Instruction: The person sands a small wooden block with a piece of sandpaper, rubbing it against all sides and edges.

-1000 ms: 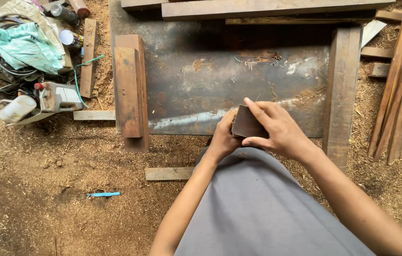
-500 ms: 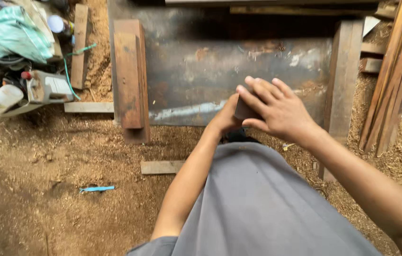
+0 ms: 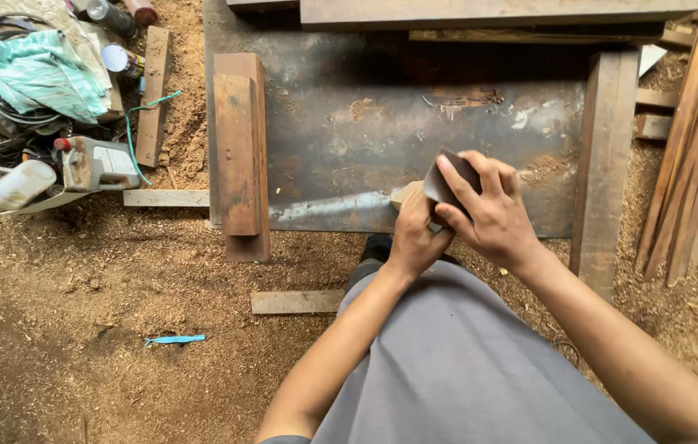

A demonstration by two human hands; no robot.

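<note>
While a small pale wooden piece (image 3: 405, 195) is gripped in the left hand (image 3: 415, 234), a dark folded sheet (image 3: 452, 179), seemingly sandpaper, is pressed against it by the closed fingers of the right hand (image 3: 493, 215). Rubbing of the wood appears to be the step in hand; firm bracing and an even stroke would be called for. Little of the piece is seen: a light, blunt end, held over the near edge of a rusty metal plate (image 3: 349, 140). A reddish wood block (image 3: 238, 152) lies to the left, sawdust-covered ground (image 3: 77, 312) around.
</note>
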